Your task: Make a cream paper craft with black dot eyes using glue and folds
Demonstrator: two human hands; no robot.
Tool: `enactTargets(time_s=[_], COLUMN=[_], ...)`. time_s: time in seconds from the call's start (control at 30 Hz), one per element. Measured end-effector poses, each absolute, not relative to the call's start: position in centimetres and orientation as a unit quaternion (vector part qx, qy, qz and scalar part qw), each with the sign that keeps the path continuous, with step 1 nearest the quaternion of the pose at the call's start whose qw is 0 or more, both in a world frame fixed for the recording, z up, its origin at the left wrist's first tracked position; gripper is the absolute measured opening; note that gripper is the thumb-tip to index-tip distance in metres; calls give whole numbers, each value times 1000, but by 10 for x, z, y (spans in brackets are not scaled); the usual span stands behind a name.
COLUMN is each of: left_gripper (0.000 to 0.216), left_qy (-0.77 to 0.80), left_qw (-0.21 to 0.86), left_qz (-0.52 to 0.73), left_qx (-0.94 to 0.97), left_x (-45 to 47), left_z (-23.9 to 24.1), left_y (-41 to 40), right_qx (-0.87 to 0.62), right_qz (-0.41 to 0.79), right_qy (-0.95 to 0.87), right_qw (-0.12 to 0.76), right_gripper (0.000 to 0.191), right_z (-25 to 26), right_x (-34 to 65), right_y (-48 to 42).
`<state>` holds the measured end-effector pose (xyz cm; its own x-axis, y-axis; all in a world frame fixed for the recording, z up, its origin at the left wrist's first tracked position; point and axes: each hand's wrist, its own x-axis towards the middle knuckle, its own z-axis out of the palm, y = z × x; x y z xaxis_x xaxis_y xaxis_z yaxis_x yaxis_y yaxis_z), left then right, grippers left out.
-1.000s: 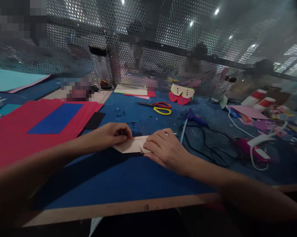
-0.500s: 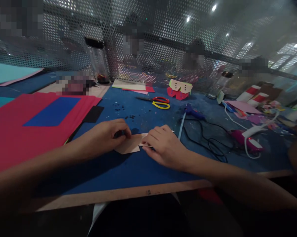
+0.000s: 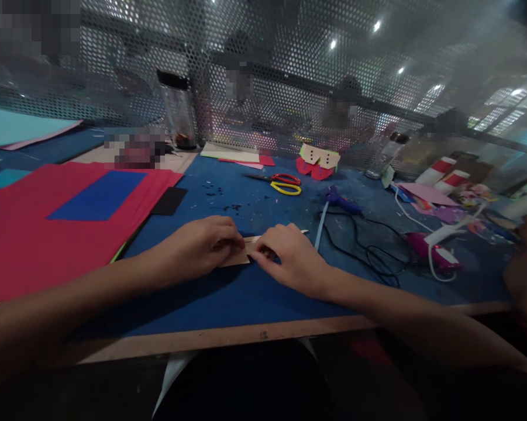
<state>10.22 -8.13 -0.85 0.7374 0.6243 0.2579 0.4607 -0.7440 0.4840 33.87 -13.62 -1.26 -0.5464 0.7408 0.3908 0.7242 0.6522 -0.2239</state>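
Observation:
A small piece of beige paper [image 3: 237, 259] lies on the blue table in front of me, mostly covered by my hands. My left hand [image 3: 210, 245] presses on its left part with curled fingers, the thumb and fingertips together. From the other side my right hand [image 3: 295, 257] pinches the paper's right part, thumb low and fingers bent over it. A thin pale tip shows just past the right knuckles. Beyond the hands lie scissors [image 3: 285, 183] with one red and one yellow handle, and several tiny black paper dots [image 3: 232, 207].
Red sheets [image 3: 21, 234] with a blue rectangle [image 3: 99, 196] and a black piece [image 3: 169, 200] lie left. Right are a blue glue gun [image 3: 344, 202], looping black cable [image 3: 355, 240] and a pink glue gun [image 3: 434, 252]. A red-and-cream paper shape [image 3: 318, 161] stands behind; a mesh screen backs the table.
My left hand has slid right along the paper, closer to my right hand, covering more of it. The right fingers have curled more, thumb and fingers forming a rounder arch.

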Motion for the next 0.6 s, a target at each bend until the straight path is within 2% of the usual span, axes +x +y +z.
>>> enactTargets(time_s=[0.3,0.6], left_gripper=[22,19], left_qy=[320,355], left_qw=[236,242], left_qz=[215,211], left_qx=[892,878], left_x=[107,111], left_z=[-12,-11], left_y=[-77,-76], right_qx=[-455,-461], right_qz=[54,54], right_qy=[-856,-855], right_qw=[239,232], right_gripper=[10,14], right_z=[-10,-9], right_x=[336,335], right_y=[-135,-134])
